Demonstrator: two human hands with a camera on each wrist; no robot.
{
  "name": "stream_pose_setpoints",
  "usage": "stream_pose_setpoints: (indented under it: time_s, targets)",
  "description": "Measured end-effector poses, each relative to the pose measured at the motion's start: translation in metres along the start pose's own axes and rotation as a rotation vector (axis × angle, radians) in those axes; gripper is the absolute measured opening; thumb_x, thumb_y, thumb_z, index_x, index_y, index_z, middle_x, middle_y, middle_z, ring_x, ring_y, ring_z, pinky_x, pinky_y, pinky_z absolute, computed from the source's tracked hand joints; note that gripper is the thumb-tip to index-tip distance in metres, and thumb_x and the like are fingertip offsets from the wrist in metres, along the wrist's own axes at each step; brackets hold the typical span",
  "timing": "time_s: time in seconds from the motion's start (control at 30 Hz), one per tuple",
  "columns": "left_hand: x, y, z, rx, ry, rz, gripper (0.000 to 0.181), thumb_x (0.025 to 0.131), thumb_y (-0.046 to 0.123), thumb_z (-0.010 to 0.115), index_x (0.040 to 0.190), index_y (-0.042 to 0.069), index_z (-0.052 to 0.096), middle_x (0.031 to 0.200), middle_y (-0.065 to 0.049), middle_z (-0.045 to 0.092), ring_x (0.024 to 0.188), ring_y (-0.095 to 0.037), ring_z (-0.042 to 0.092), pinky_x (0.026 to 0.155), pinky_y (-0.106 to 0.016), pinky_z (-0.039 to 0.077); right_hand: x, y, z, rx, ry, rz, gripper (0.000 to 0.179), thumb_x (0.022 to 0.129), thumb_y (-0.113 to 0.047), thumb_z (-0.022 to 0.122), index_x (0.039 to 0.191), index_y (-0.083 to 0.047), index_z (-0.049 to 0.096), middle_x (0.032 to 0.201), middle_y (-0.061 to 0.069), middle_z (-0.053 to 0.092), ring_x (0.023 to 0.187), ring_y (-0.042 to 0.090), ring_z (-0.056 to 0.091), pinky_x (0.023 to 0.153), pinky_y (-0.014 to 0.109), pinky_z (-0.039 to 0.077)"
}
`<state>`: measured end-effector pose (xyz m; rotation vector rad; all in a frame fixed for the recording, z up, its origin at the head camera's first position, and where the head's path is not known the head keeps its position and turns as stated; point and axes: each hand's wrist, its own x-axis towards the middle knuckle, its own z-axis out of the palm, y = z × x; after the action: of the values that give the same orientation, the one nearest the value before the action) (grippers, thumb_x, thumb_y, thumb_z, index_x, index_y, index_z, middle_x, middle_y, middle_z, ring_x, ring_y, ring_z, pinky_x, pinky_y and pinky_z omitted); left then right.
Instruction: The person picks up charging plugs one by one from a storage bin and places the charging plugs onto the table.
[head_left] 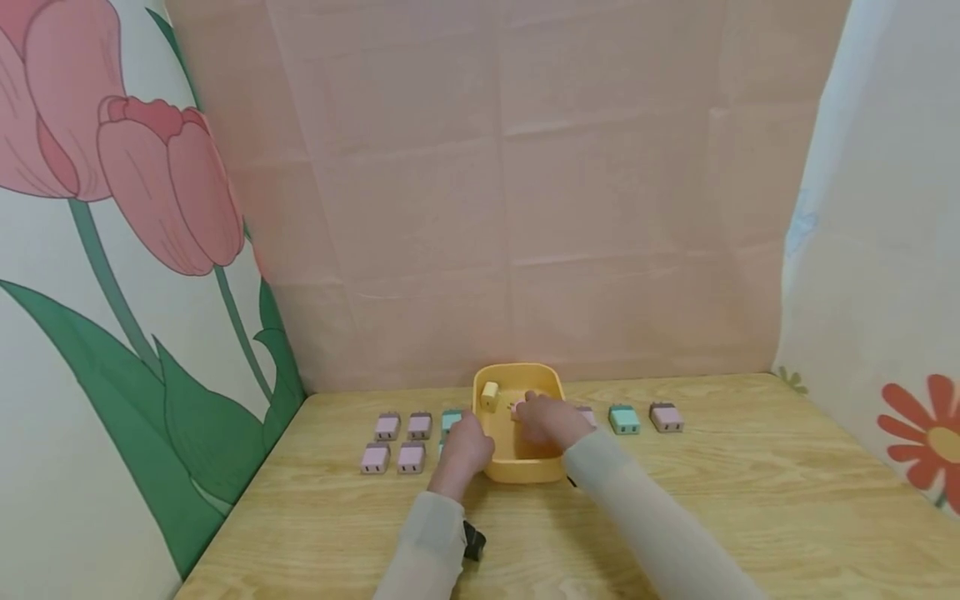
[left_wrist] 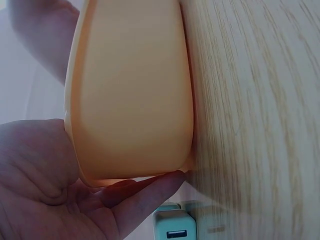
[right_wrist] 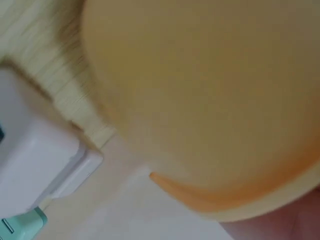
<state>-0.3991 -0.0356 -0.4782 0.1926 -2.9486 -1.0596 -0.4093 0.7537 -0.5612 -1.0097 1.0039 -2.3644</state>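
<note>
A yellow plastic bin (head_left: 525,472) stands on the table between both hands. My left hand (head_left: 467,446) grips its left side; in the left wrist view the thumb side lies at the rim and fingers rest along the outer wall (left_wrist: 135,90). My right hand (head_left: 553,419) reaches over the right rim into the bin, its fingertips pinching a pink charger plug (head_left: 516,410) that they partly cover. A yellow charger plug (head_left: 490,395) sits in the bin's far left corner. The right wrist view shows mostly the bin's outer wall (right_wrist: 210,100).
Left of the bin, several pink chargers (head_left: 410,457) stand in two rows, beside a teal charger (head_left: 452,419) partly behind my left hand. To the right are a half-hidden pink charger (head_left: 587,414), a teal one (head_left: 624,419) and another pink one (head_left: 667,417). A wall backs the table.
</note>
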Motion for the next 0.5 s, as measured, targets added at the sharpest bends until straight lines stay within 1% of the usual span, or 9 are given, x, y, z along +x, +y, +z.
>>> stream_pose_setpoints:
  time_s: [0.03,0.1,0.17,0.2,0.23,0.27,0.33,0.43,0.5]
  targets:
    - [-0.001,0.000,0.000,0.012,0.008,0.004,0.067,0.102,0.017,0.062,0.161,-0.003,0.036,0.121,-0.019,0.071,0.096,-0.025,0.067,0.083,-0.041,0.061,0.001,0.000,0.000,0.079,-0.024,0.015,0.072,0.109,-0.020,-0.014,0.167,-0.061,-0.003,0.178,-0.013,0.026,0.155,0.029,0.053,0.112,0.075,0.046]
    - [-0.009,0.006,-0.005,0.005,0.004,-0.008,0.067,0.103,0.016,0.062,0.162,-0.003,0.036,0.122,-0.020,0.070,0.097,-0.026,0.067,0.085,-0.042,0.061,0.004,0.000,-0.001,0.193,-0.068,0.054,0.066,0.108,-0.036,-0.019,0.164,-0.066,0.000,0.178,-0.014,0.023,0.157,0.032,0.049,0.119,0.076,0.037]
    - [-0.017,0.011,-0.010,-0.006,-0.002,-0.020,0.067,0.103,0.014,0.062,0.162,-0.003,0.036,0.121,-0.020,0.069,0.097,-0.027,0.067,0.086,-0.043,0.062,0.002,-0.002,0.000,0.209,-0.060,0.062,0.062,0.107,-0.054,-0.017,0.166,-0.063,0.000,0.179,-0.013,0.020,0.159,0.034,0.046,0.119,0.078,0.036]
    - [-0.022,0.015,-0.013,-0.010,-0.004,-0.023,0.067,0.103,0.013,0.063,0.162,-0.004,0.036,0.121,-0.020,0.069,0.097,-0.027,0.067,0.085,-0.043,0.062,0.001,-0.003,0.001,0.200,-0.042,0.062,0.062,0.107,-0.054,-0.015,0.167,-0.062,0.001,0.180,-0.013,0.019,0.158,0.034,0.047,0.118,0.079,0.037]
    - [-0.021,0.014,-0.012,-0.005,-0.004,-0.021,0.066,0.103,0.013,0.062,0.162,-0.004,0.036,0.121,-0.020,0.069,0.096,-0.028,0.067,0.085,-0.042,0.061,0.000,-0.004,0.002,0.191,-0.028,0.060,0.062,0.107,-0.058,-0.013,0.167,-0.060,0.001,0.180,-0.012,0.018,0.159,0.034,0.046,0.118,0.080,0.037]
    - [-0.021,0.015,-0.012,-0.012,-0.010,-0.027,0.067,0.103,0.013,0.062,0.163,-0.003,0.035,0.121,-0.020,0.069,0.097,-0.027,0.067,0.085,-0.042,0.061,-0.001,-0.005,0.003,0.162,0.002,0.051,0.062,0.108,-0.056,-0.012,0.168,-0.059,0.002,0.180,-0.012,0.018,0.158,0.034,0.047,0.116,0.080,0.039]
    - [-0.015,0.011,-0.008,-0.002,-0.011,-0.026,0.067,0.102,0.013,0.063,0.162,-0.004,0.036,0.121,-0.020,0.069,0.097,-0.026,0.067,0.084,-0.041,0.061,-0.004,-0.006,0.007,0.120,0.036,0.037,0.061,0.110,-0.058,-0.007,0.170,-0.054,0.001,0.181,-0.010,0.018,0.157,0.035,0.048,0.111,0.082,0.042]
    - [-0.002,0.002,0.000,0.006,-0.012,-0.021,0.068,0.102,0.017,0.062,0.162,-0.002,0.036,0.120,-0.017,0.070,0.095,-0.023,0.067,0.081,-0.038,0.060,0.000,-0.004,0.012,0.134,0.025,0.031,0.059,0.110,-0.057,-0.008,0.168,-0.058,0.003,0.180,-0.009,0.022,0.155,0.037,0.050,0.111,0.083,0.037]
    - [-0.003,0.003,0.000,-0.001,-0.012,-0.018,0.068,0.102,0.016,0.063,0.161,-0.003,0.037,0.118,-0.018,0.070,0.094,-0.023,0.067,0.080,-0.040,0.060,0.004,0.000,0.014,0.178,-0.020,0.032,0.059,0.109,-0.059,-0.010,0.166,-0.062,0.005,0.179,-0.009,0.024,0.155,0.039,0.050,0.113,0.083,0.032]
